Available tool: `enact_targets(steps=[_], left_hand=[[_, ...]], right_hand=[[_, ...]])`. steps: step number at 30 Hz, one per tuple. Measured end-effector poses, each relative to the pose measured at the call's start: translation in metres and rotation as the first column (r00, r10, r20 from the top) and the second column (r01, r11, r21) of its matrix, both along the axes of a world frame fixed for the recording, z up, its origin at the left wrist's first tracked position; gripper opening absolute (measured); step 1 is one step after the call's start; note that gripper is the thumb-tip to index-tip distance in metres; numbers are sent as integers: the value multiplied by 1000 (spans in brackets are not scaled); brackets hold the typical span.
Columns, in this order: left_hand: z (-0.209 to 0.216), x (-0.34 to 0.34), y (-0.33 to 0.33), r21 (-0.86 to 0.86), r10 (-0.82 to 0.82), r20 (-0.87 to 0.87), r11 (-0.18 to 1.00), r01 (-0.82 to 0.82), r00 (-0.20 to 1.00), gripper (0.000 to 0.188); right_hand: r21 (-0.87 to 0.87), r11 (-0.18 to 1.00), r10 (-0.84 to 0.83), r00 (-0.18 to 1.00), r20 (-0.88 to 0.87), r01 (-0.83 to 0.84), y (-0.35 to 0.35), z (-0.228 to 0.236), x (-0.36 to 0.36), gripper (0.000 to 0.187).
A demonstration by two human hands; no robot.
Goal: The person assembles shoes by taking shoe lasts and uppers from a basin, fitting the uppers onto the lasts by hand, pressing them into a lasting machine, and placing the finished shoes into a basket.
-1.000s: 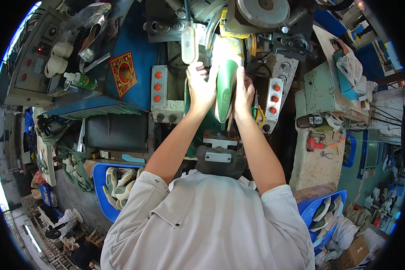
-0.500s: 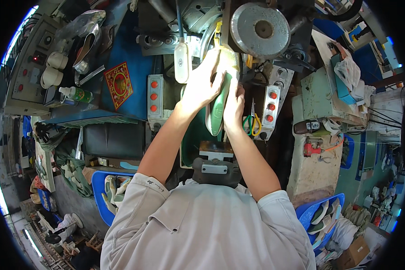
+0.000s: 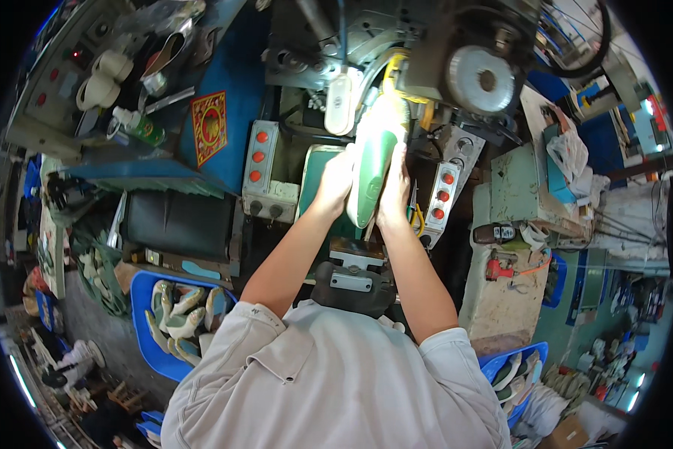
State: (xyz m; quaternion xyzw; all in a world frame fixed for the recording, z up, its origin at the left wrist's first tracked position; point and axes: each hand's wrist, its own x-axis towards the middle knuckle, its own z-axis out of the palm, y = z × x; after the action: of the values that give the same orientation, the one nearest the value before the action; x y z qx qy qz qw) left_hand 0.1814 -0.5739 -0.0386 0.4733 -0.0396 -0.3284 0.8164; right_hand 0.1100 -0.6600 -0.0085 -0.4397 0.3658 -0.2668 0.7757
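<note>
A green shoe last [image 3: 375, 166] with a pale upper along its sides lies lengthwise between my hands, its narrow end toward me. Its far end is washed out by bright light at the machine's working head [image 3: 396, 78]. Closed round the left side of the last is my left hand [image 3: 337, 179], its fingers partly hidden. My right hand [image 3: 395, 183] presses along the right side, fingers stretched forward. Just above my left hand hangs a white lamp-like block [image 3: 340, 103] on a cord.
Panels with red buttons stand left [image 3: 258, 157] and right [image 3: 443, 196] of my hands. Scissors [image 3: 417, 217] hang beside my right wrist. Blue baskets of shoe pieces sit at left [image 3: 145, 340] and right [image 3: 493, 367]. A round metal disc [image 3: 482, 78] sits up on the machine.
My left hand has come back from the far end of the last to its left side, uncovering more of the green surface. My right hand stays on the right side. The whole view has shifted.
</note>
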Motion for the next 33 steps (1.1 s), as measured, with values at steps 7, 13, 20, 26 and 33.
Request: enact_targets(steps=[7,13,20,26,33], left_hand=[[-14,1,-16,28,140,-96,990,-138,985,12],[-11,3,-21,-121,115,-195,983,-140,974,11],[-19,4,-22,-74,143,-144,985,-154,979,18],[-7,-6,-22,52,195,17,979,-196,981,24],[-7,-7,-22,133,190,150,969,-210,970,28]], right_hand=[[-87,995,-37,999,3,37,-2,-7,-4,66],[-84,996,38,999,-36,-41,-12,-15,-3,69],[-10,996,93,996,19,-92,-12,-18,-2,74],[-38,998,48,998,45,-46,-10,-19,-4,75],[-43,995,91,996,25,-90,-8,-2,-8,72]])
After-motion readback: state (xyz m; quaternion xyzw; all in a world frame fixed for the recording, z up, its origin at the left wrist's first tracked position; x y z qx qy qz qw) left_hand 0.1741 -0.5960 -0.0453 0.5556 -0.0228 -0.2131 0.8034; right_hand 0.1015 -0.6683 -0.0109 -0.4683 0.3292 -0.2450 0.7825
